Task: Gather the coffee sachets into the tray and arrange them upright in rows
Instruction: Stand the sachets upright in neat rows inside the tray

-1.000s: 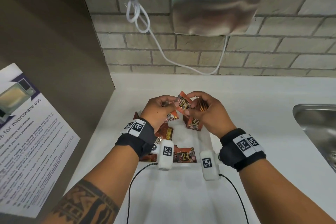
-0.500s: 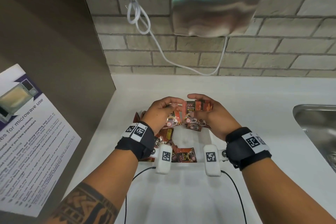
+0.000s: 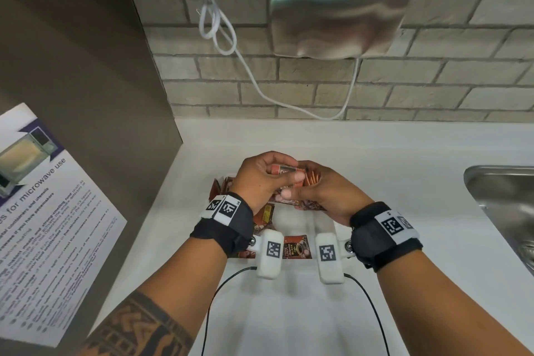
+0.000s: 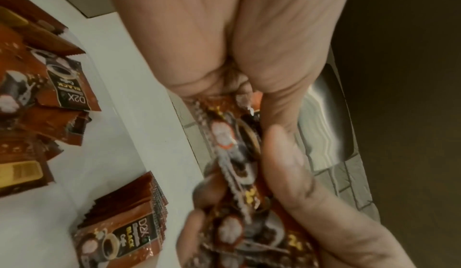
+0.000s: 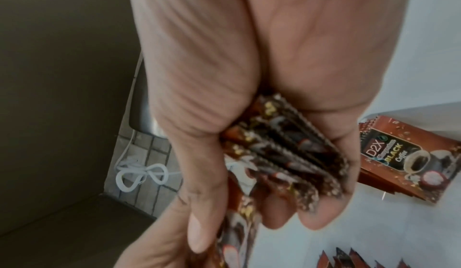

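Head view, centre of frame: both hands meet above the far end of the white tray (image 3: 323, 221), which sits on the white worktop (image 3: 390, 153). Left hand (image 3: 261, 179) has its grip pinched on a single coffee sachet (image 3: 284, 170), thumb and fingers curled round it. Right hand (image 3: 329, 193) has its grip clenched round a bundle of sachets (image 5: 286, 154); the right wrist view shows several stacked face to face, serrated edges lined up across the fingers. The single sachet touches the bundle where the two hands meet. More sachets remain in the tray: a neat stack (image 4: 119, 225) at lower left of the left wrist view, a loose jumble (image 4: 42, 87) at its left edge, and one lying flat (image 3: 296, 247) at the near end of the tray, between the two wrist cameras in the head view. None of these can be confirmed as standing upright. Judgement on handling: the sachets look light, thin and flexible, with glossy foil faces likely to slide against each other, so a bundle held loosely could fan out or shed one. Best hold is probably across the flat faces, thumb on one side and fingers on the other, near the middle of the long edges, squaring the sealed ends before setting down. They are unlikely to stand alone; each row will probably need a tray wall or neighbours for support. Lower right of the head view: sink (image 3: 505, 211), not involved.
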A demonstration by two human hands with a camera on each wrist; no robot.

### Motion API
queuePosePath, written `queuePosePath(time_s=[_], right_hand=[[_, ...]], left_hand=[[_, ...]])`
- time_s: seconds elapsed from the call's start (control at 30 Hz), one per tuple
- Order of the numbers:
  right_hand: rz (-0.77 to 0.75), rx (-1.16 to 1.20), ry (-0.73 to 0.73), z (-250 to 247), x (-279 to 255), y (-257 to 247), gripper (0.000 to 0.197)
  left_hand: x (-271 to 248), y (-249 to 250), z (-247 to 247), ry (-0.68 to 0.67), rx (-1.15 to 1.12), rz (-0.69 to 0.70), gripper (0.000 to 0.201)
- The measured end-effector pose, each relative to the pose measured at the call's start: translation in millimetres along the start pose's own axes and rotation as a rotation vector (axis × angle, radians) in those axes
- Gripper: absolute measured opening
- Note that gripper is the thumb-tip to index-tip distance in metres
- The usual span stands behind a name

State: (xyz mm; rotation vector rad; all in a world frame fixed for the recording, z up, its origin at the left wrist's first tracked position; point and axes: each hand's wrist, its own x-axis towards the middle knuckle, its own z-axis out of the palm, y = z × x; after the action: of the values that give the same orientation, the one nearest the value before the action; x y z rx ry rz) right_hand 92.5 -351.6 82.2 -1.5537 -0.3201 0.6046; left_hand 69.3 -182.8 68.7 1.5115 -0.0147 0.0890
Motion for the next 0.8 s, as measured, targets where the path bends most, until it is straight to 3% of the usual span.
queuePosePath(time_s=[0.2,0.33,0.4,0.5,0.8], right_hand=[[-0.014,0.103,0.019,-1,1,2,0.052],[0.011,0.276,0.014,-8,4,5,0.055],[0.017,0.335,0.038,-7,5,4,0.040],[0.009,0.380,0.046,-1,5,1,0.015],[0.067,0.371,-0.065,9,6,-1,0.015]], left_hand=[[4,-1,2,0.012,0.075,0.048,0.018],[-2,7,-5,-0.140,0.390,0.198,0.061],[-5,11,-1,-0.291,0.511,0.287,0.078],[-3,9,9,-0.417,0.674,0.299,0.100],[3,2,2,-0.287,0.716,0.426,0.078]])
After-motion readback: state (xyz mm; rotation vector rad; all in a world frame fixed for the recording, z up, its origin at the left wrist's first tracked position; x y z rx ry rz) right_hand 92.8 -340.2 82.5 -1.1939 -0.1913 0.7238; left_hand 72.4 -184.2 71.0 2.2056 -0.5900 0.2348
